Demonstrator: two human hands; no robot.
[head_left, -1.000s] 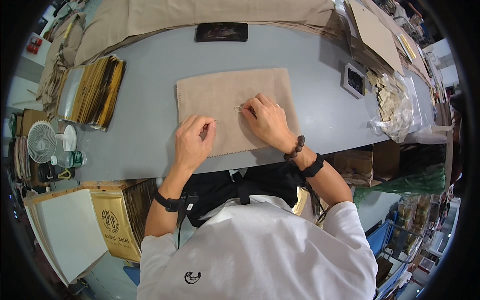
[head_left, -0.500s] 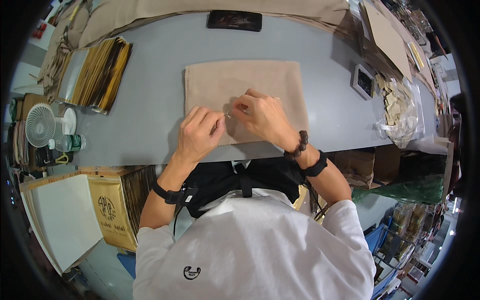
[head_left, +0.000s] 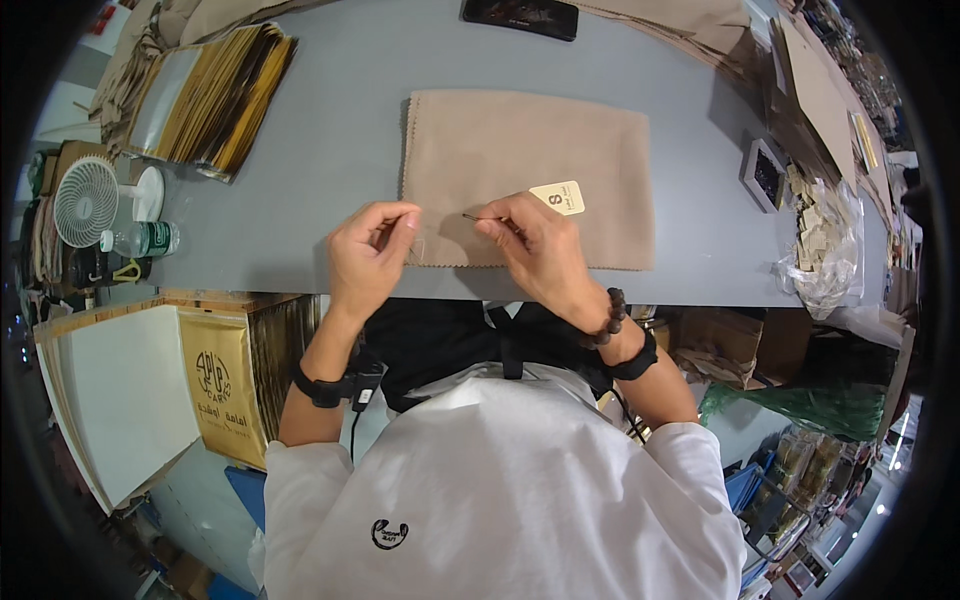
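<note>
A folded beige cloth (head_left: pixel 530 130) with a zigzag-cut edge lies flat on the grey table before me. My right hand (head_left: pixel 540 250) is over it, thumb and forefinger pinching a small, thin dark pin (head_left: pixel 469 216) whose tip points left. A cream cardboard tag (head_left: pixel 560 198) with dark print shows beside its knuckles, partly covered by the hand. At the cloth's near left corner is my left hand (head_left: pixel 368 258), thumb and fingertips pressed together. A faint thin loop, perhaps string, shows just below those fingertips; what they hold is too small to make out.
A stack of golden packets (head_left: pixel 215 95) lies at the left, above a white fan (head_left: pixel 88 200) and a plastic bottle (head_left: pixel 142 239). To the right are a small box of dark bits (head_left: pixel 765 175) and a clear bag of tags (head_left: pixel 820 240). A black phone (head_left: pixel 520 17) lies at the far edge.
My hands have moved apart; the pin stays in the right one. The cream tag has come into sight by the right hand. The whole view has shifted slightly.
</note>
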